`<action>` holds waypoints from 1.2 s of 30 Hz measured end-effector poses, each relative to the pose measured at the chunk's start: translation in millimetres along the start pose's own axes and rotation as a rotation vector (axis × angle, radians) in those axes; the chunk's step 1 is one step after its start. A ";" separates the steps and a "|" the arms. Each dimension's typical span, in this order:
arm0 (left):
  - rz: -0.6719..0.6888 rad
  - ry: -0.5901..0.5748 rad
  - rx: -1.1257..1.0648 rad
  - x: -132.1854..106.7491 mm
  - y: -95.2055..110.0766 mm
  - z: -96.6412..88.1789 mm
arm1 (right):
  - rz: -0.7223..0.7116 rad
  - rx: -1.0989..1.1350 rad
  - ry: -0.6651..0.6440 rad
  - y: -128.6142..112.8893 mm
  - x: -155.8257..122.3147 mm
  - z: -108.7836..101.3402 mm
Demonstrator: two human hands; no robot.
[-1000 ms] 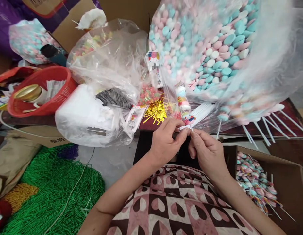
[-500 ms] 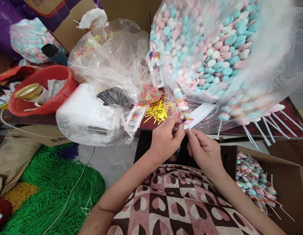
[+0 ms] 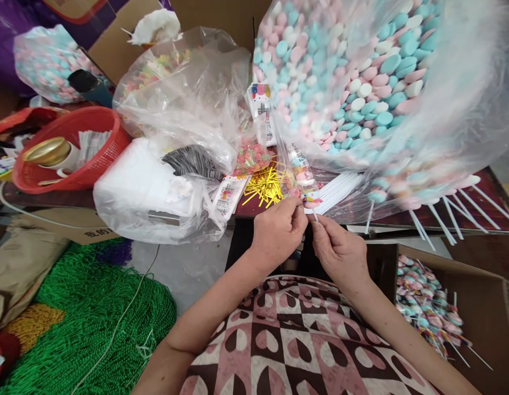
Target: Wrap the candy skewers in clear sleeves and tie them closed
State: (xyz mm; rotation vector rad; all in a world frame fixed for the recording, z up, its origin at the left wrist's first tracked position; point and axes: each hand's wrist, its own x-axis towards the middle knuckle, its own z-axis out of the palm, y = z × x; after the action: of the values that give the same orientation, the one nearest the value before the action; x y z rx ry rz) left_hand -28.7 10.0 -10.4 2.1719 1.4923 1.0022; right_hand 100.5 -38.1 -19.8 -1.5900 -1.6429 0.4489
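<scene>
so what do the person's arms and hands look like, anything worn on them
Both forearms are bare: no sleeves, gloves, watch or bracelet show. The left hand and right hand carry no visible rings. Under them lies cloth checked in pink, dark brown and white, with heart shapes.

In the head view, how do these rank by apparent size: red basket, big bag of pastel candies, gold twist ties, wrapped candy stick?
1. big bag of pastel candies
2. red basket
3. gold twist ties and wrapped candy stick: look alike, so unranked.
</scene>
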 end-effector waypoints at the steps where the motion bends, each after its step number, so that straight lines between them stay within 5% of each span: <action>1: 0.009 0.004 0.019 0.1 0.1 0.4 | -0.016 -0.014 0.007 0.9 -0.4 0.5; 13: 0.260 0.078 0.277 -7.8 -2.5 0.0 | -0.033 -0.179 0.045 6.6 12.2 15.3; 18: 0.167 -0.003 0.050 -9.4 -2.1 -1.2 | 0.047 0.005 -0.046 3.7 14.8 12.2; 23: -0.137 -0.099 -0.378 -9.4 -2.8 -8.9 | 0.127 0.139 -0.012 2.2 10.1 3.8; 29: -0.084 -0.054 -0.207 -6.0 -5.7 -4.9 | 0.025 0.093 -0.081 0.2 7.8 7.4; 36: -0.127 -0.079 -0.257 -3.8 -5.1 -5.6 | 0.110 0.324 -0.232 -2.4 3.4 0.9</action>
State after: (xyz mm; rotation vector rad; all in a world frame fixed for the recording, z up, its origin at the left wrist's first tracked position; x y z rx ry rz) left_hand -36.8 7.9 -11.0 1.8916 1.3646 0.9927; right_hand 98.6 -34.9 -17.6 -1.4271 -1.5583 0.9376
